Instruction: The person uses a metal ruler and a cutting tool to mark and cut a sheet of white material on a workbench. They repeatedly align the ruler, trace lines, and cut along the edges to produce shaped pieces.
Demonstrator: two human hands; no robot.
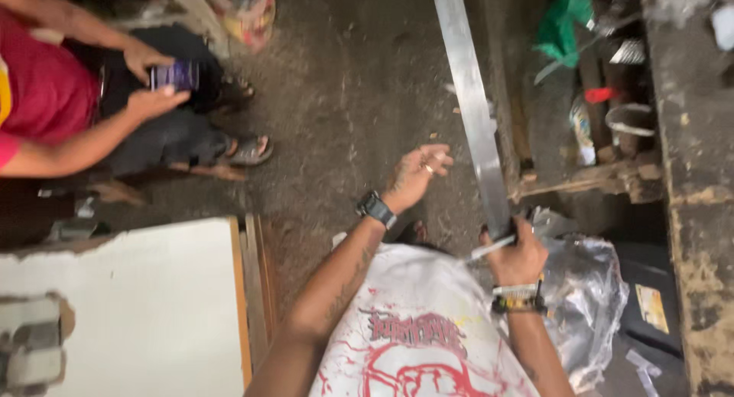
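The right hand is closed in a fist around the near end of a long flat metal strip, which runs from that grip up and away toward the far edge of the view, leaning slightly to the left as it goes. A thin pale stick or rod pokes out leftward from the same fist; whether it is a separate tool cannot be told. That wrist wears beaded bands. The left hand hangs in the air to the left of the strip, near it but apart from it, with its fingers loosely curled and half open, holding nothing; a ring shows on one finger and a dark watch sits on the wrist. Below both arms is the person's white shirt with red print. Just right of the right hand lies a crumpled clear plastic bag. The floor is rough, dark concrete. At the near left stands a white board with a wooden edge. At the far left another person sits in a red top, both hands around a phone, sandalled feet on the floor. At the far right, cluttered shelving holds pots, a green bag and bits of scrap, beside a worn concrete slab.
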